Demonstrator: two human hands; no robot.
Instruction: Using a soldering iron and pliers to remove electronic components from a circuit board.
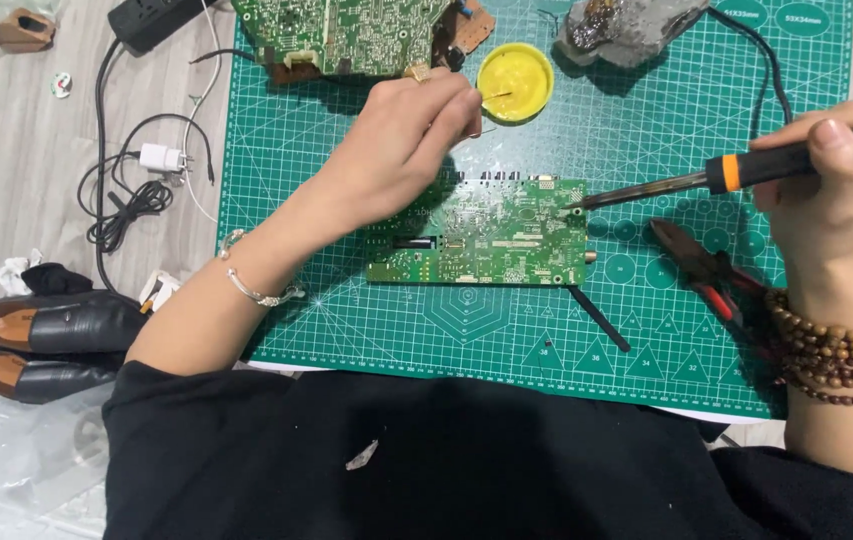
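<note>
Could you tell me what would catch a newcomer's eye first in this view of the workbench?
At the centre of the green gridded cutting mat lies a small green rectangular circuit board. The right hand grips a black-and-orange-handled soldering iron, its tip at the board's right edge. The left hand pinches something thin above the board, just beside a round yellow tin near the mat's top edge.

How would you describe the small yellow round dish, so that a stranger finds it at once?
Start at the green cutting mat that covers the table. Near its far edge, just beyond the left hand, lies a shallow round yellow dish, between a large circuit board and a grey lump. It is the only yellow and the only round thing there.
</note>
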